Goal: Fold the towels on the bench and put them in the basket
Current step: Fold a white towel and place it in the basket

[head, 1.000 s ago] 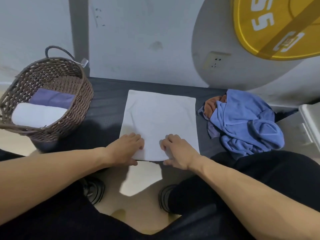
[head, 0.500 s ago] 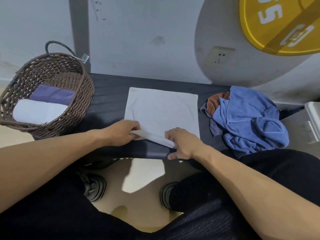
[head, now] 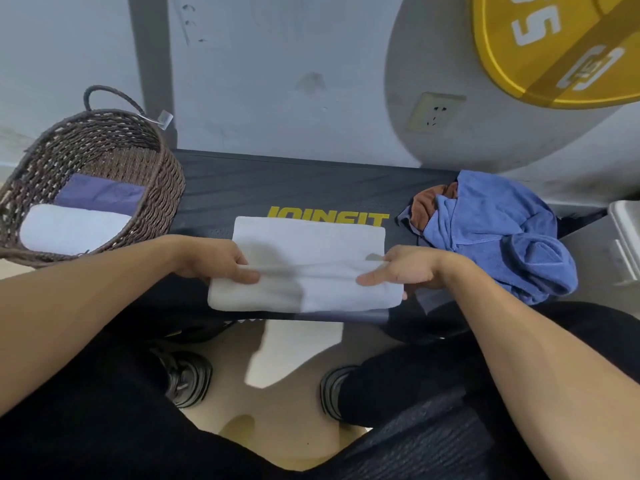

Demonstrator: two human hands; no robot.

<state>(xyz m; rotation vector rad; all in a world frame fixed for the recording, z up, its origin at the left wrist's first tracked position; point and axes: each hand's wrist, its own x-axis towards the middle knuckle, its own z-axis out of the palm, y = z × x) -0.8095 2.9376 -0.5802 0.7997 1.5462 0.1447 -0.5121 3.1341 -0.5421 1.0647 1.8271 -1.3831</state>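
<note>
the white towel (head: 308,265) lies on the dark desk (head: 311,181), near its front edge, between the basket (head: 156,188) on the left and a heap of unfolded towels on the right. the left hand (head: 214,261) pinches the towel's left end, thumb on top; the right hand (head: 401,270) pinches the right end, so each grip is clamped on the cloth at a corner of the raised flap. the step looks like a fold in half, near edge carried over toward the far edge. to do it well, keep both corners level and the cloth taut between them, lay the moving edge square on the far edge, then smooth the crease flat with the palms before the next fold. a slack middle would likely leave a wrinkle.

the basket already holds a white folded towel (head: 69,226) and a purple one (head: 100,194). the blue towel (head: 498,230) and an orange one (head: 429,206) are still unfolded.

yellow letters on the desk, seen upside down, seem to read "joinfit" (head: 327,216). a yellow disc (head: 554,46) at top right shows "55".
</note>
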